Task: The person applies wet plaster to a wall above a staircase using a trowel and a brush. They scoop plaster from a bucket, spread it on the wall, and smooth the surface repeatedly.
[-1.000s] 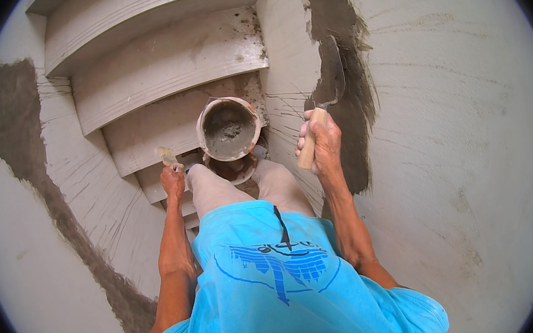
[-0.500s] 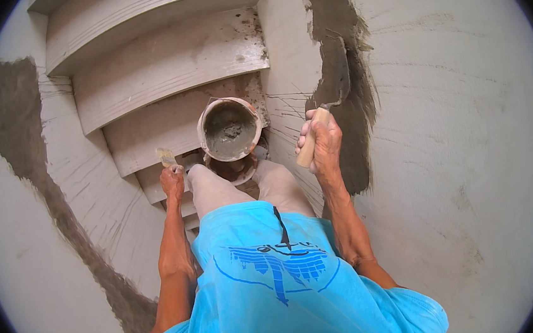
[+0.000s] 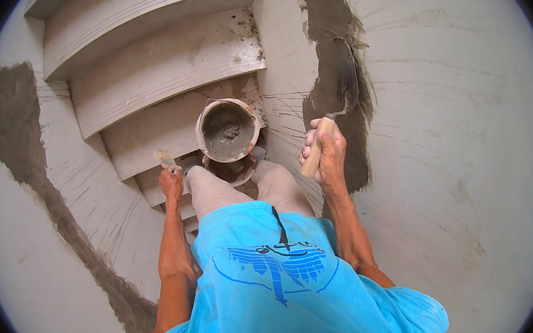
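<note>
My right hand [image 3: 328, 151] is closed round the pale wooden handle of a trowel [image 3: 319, 146]. Its thin metal blade lies along the strip of wet grey mortar [image 3: 325, 28] on the right wall, and blade and mortar are hard to tell apart. My left hand [image 3: 171, 180], down by my left knee, grips a small flat tool with a beige end [image 3: 164, 157]; whether that is a brush or a scraper I cannot tell. Between the hands, in front of my knees, stands a whitish bucket [image 3: 201, 133] with grey mortar [image 3: 230, 131] inside.
Curved pale stair treads [image 3: 164, 80] rise ahead, with dark spatters at their right end. Below the bucket shows another round container [image 3: 239, 176], partly hidden. Another mortar strip [image 3: 15, 119] runs down the left wall [image 3: 11, 220]. The right wall [image 3: 452, 118] stands close beside my right arm.
My right hand has turned slightly and shifted a little down and to the right, and the trowel blade has slid with it over the mortar. My left hand has stayed about where it was.
</note>
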